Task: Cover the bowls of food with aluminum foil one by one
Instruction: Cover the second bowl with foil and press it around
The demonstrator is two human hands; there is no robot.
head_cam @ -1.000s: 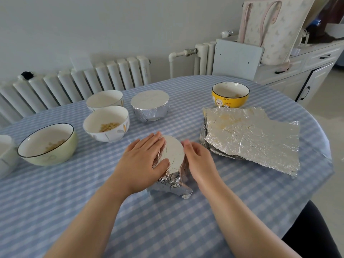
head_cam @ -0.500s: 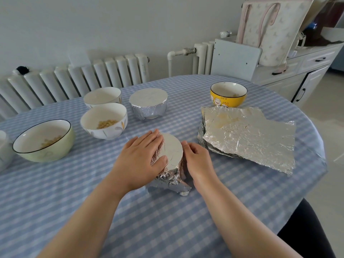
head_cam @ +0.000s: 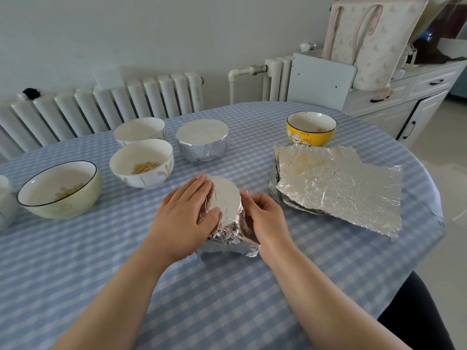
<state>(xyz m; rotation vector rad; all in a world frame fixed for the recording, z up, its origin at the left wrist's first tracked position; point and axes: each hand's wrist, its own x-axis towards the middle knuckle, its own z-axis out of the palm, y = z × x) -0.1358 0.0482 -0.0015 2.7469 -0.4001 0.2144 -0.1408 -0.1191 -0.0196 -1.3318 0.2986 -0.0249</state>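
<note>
The foil-wrapped bowl sits on the surface directly between both hands. The left hand presses flat against its left side, while the right hand curls round its right side, with loose foil bunched at the near base.

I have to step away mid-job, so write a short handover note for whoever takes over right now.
Left hand: pressing foil against the near bowl, fingers flat on its left side, thumb on top.
Right hand: fingers curled round the foil on the bowl's right side.
Done: one wrapped bowl further back. The near bowl is covered on top, with loose foil bunched at its base.
Left: finish tucking, then cover the yellow bowl, two white bowls and green bowl. Another dish shows at the left edge.
Spare foil sheets lie to the right.
</note>
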